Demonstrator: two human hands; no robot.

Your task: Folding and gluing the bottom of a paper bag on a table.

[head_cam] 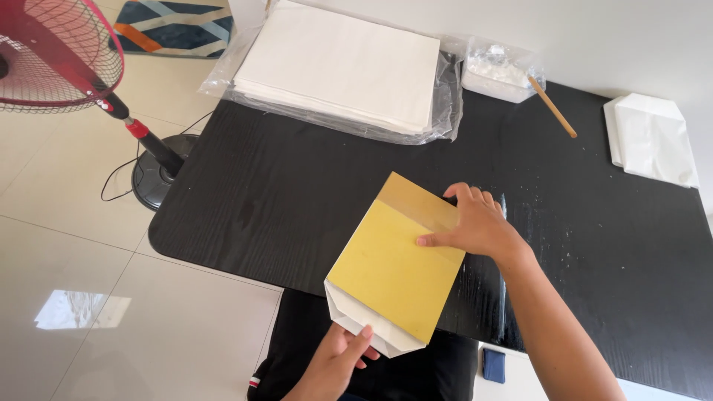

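Yellow paper bag (394, 263) lies flat over the near edge of the black table (297, 193), its white folded bottom hanging off at six o'clock. Left hand (334, 364) pinches that white bottom, thumb on top. Right hand (475, 223) presses flat on the bag's upper end at one o'clock, fingers spread; they may curl over the far edge. White sheet stack (342, 63) sits at twelve o'clock.

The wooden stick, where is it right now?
In the head view the wooden stick lies at the far right of the black table, leaning out of the clear plastic tub, between the stack of white sheets and the folded white bags.
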